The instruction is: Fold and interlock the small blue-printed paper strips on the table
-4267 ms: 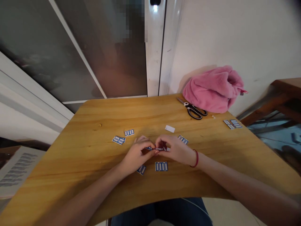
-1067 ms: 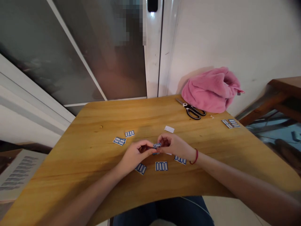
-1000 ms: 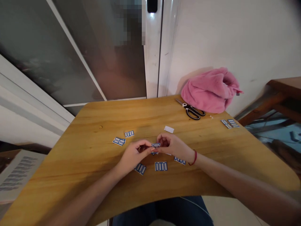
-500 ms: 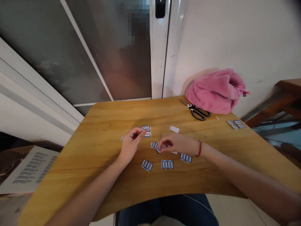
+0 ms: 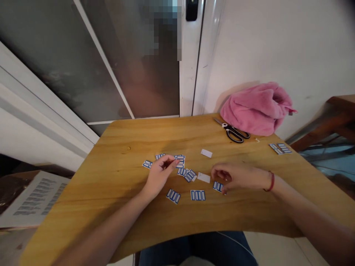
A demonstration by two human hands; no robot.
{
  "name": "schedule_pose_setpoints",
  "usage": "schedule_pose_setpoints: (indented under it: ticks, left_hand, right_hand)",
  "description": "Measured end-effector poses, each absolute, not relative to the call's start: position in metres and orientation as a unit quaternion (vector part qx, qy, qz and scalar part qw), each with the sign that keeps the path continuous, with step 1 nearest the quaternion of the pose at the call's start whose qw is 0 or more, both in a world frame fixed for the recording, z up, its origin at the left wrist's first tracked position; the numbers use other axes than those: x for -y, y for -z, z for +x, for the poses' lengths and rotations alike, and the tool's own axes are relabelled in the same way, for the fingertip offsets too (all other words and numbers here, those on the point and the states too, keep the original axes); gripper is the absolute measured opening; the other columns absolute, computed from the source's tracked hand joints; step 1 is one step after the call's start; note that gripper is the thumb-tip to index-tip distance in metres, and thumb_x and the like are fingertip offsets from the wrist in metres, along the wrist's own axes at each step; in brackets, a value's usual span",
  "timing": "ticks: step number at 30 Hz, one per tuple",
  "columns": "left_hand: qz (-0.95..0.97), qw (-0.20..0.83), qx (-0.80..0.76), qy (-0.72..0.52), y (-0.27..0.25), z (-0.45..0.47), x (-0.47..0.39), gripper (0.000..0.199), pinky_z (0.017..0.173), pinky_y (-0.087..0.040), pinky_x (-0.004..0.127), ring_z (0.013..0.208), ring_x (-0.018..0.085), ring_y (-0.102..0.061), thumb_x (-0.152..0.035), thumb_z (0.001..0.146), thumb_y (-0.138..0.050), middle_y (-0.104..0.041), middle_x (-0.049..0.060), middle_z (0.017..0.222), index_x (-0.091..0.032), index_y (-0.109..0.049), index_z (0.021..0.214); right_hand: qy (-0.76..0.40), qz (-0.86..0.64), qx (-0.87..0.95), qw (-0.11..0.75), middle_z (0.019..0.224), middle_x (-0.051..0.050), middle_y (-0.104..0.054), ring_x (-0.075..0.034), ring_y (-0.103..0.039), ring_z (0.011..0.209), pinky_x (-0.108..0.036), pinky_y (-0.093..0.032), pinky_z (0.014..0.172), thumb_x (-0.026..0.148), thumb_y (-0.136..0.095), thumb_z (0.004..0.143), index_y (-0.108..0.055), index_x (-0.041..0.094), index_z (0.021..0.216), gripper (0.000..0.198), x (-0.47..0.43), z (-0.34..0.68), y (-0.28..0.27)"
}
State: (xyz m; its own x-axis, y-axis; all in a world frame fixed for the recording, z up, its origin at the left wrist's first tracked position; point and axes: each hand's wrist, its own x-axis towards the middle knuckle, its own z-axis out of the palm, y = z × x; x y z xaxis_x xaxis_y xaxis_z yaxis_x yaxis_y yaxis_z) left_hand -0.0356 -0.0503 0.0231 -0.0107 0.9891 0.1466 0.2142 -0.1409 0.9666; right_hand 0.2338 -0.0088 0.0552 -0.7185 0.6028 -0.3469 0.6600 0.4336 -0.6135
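Observation:
My left hand (image 5: pixel 161 173) pinches a few small label cards (image 5: pixel 181 159), white with blue-bordered boxes, between thumb and fingers. My right hand (image 5: pixel 230 177) hovers at another such label card (image 5: pixel 217 186), its thumb and fingers apart and partly covering it. Between the hands lies an overlapping group of label cards (image 5: pixel 190 175), beside a white blank-looking card (image 5: pixel 203 177). Nearer me are two single cards, a tilted label card (image 5: pixel 173 196) and a straight label card (image 5: pixel 198 195). Further label cards (image 5: pixel 146 164) lie behind my left hand, partly hidden.
Another white card (image 5: pixel 206 153) lies farther back on the wooden table (image 5: pixel 111 192). Black-handled scissors (image 5: pixel 234 133) rest beside a pink plush cloth (image 5: pixel 253 109) near the wall. More label cards (image 5: pixel 280 148) sit at the right edge. A printed cardboard box (image 5: pixel 36 199) stands at the left.
My right hand has moved right, from the overlapping cards to the card at the right, uncovering a white card. My left hand has shifted slightly right with its cards, uncovering cards behind it.

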Motion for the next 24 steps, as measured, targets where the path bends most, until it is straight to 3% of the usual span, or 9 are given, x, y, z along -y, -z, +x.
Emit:
schedule_pose_setpoints:
  ticks: [7,13,18,21,24]
  left_hand:
    - [0.583,0.397,-0.525,-0.476,-0.026,-0.035,0.051,0.023,0.059,-0.036,0.022,0.064,0.011,-0.046,-0.038,0.076,-0.059,-0.053,-0.002,0.066,-0.016,-0.058,0.071]
    - [0.584,0.404,-0.526,-0.469,-0.025,-0.034,0.052,0.024,0.056,-0.034,0.021,0.061,0.010,-0.043,-0.039,0.075,-0.060,-0.049,-0.003,0.063,-0.016,-0.056,0.068]
    - [0.585,0.413,-0.523,-0.463,-0.024,-0.032,0.052,0.025,0.057,-0.034,0.021,0.061,0.010,-0.044,-0.040,0.075,-0.060,-0.050,-0.002,0.063,-0.016,-0.056,0.067]
    - [0.586,0.420,-0.521,-0.457,-0.024,-0.030,0.053,0.024,0.057,-0.034,0.021,0.061,0.010,-0.045,-0.039,0.074,-0.060,-0.051,-0.003,0.063,-0.016,-0.057,0.068]
    - [0.574,0.447,-0.512,-0.457,-0.024,-0.028,0.055,0.024,0.057,-0.035,0.020,0.061,0.009,-0.045,-0.038,0.074,-0.061,-0.052,-0.003,0.063,-0.016,-0.056,0.068]
  right_hand:
    - [0.363,0.383,-0.849,0.025,0.071,0.002,-0.047,-0.011,-0.042,0.065,-0.022,-0.033,0.057,0.032,-0.073,0.061,-0.056,0.017,0.082,0.031,0.018,0.230,-0.050]
    - [0.389,0.360,-0.848,0.008,0.067,0.001,-0.053,-0.010,-0.045,0.060,-0.023,-0.032,0.055,0.022,-0.061,0.072,-0.056,0.017,0.070,0.007,0.016,0.228,-0.061]
    - [0.421,0.385,-0.817,-0.084,0.057,0.004,-0.049,-0.008,-0.042,0.053,-0.021,-0.029,0.049,0.036,-0.066,0.070,-0.058,0.018,0.075,0.020,0.007,0.216,-0.066]
    - [0.522,0.381,-0.740,-0.184,0.065,0.004,-0.056,-0.007,-0.048,0.055,-0.020,-0.033,0.049,0.038,-0.067,0.067,-0.052,0.018,0.077,0.028,0.006,0.194,-0.058]
    - [0.601,0.376,-0.669,-0.224,0.069,0.002,-0.060,-0.005,-0.045,0.048,-0.018,-0.031,0.041,0.040,-0.069,0.064,-0.047,0.018,0.080,0.035,0.010,0.170,-0.045]
